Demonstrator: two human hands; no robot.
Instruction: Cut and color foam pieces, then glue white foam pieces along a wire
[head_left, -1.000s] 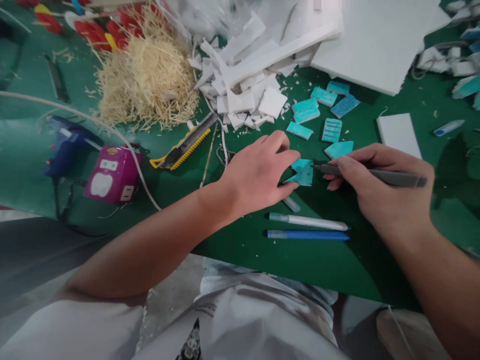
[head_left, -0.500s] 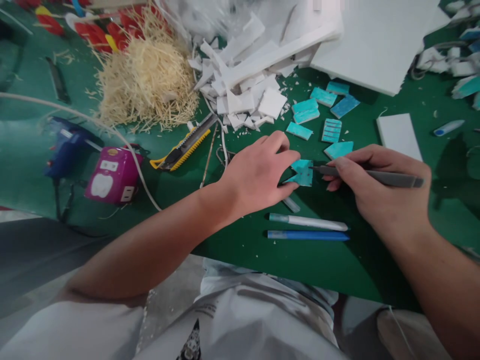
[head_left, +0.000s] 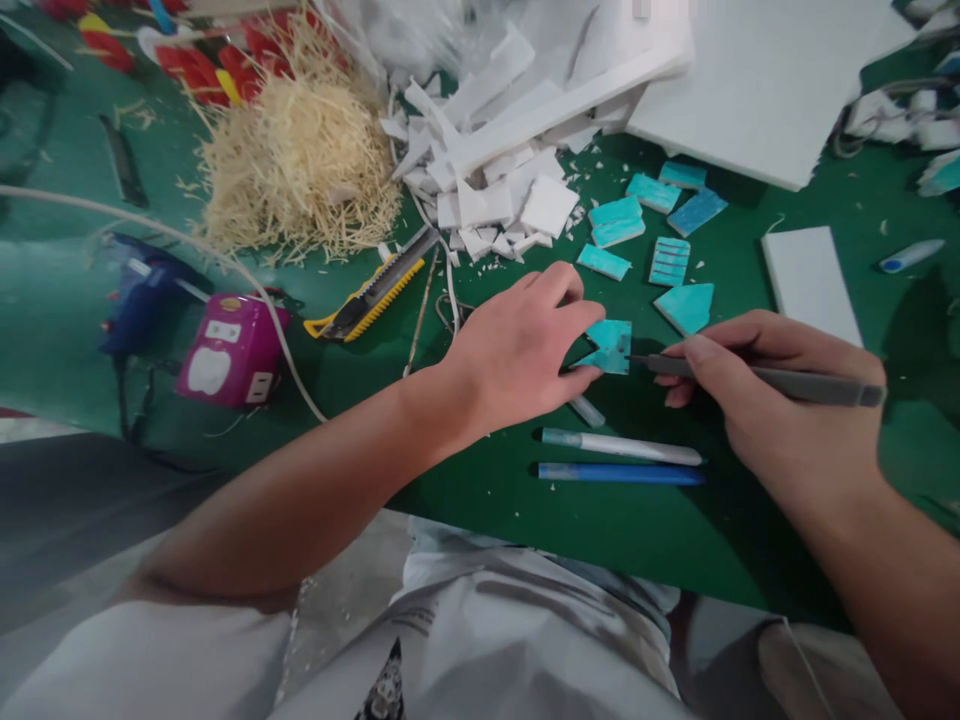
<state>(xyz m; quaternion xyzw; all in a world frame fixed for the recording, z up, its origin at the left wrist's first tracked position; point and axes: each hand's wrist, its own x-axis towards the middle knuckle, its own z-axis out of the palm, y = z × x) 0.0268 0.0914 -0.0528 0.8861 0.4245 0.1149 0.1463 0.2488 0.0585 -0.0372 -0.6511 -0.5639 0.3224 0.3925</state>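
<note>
Between the thumb and fingers of my left hand [head_left: 517,350] is a small turquoise foam piece [head_left: 613,346] with a notch on its left side, held on the table. My right hand [head_left: 787,400] grips a dark grey marker pen [head_left: 802,383], its tip at the right edge of that piece. Just beyond lie a pointed turquoise piece [head_left: 686,306] and a turquoise piece with dark lines [head_left: 670,261]. A white-bodied marker [head_left: 637,447] and a blue marker [head_left: 622,473] rest side by side below my hands.
White foam scraps [head_left: 510,190] are heaped at the back, beside wood shavings [head_left: 307,160]. A yellow box cutter [head_left: 375,285], a magenta socket adapter [head_left: 234,348] and a blue glue gun [head_left: 142,290] lie to the left. A white foam block [head_left: 811,283] sits at the right.
My right hand with the marker pen has moved slightly right and down, its tip lower along the piece's right edge. My left hand keeps its hold on the turquoise piece.
</note>
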